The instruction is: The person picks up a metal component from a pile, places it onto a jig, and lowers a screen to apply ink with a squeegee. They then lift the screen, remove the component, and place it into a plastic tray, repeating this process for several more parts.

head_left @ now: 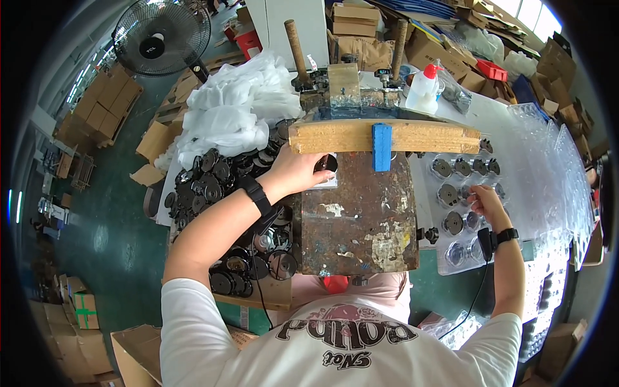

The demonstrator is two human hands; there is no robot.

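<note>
My left hand (295, 169) reaches under the near edge of a long wooden bar (425, 137), its fingers and thumb closed round a black round part (330, 164). A small white piece lies just below that part, at the left edge of a worn metal plate (358, 213). Over on the right, my right hand (488, 205) is closed with its fingertips down at a clear plastic tray (438, 258). Whatever they pinch is hidden. Several dark round parts (453, 223) sit in the tray's wells, and some wells hold none.
A heap of black round parts (213, 177) lies left of the plate, with white foam sheets (232, 103) behind. A blue block (382, 147) hangs on the bar. Two upright rods, a red-capped bottle (424, 89) and stacked clear trays (548, 168) stand around. A fan (161, 39) is far left.
</note>
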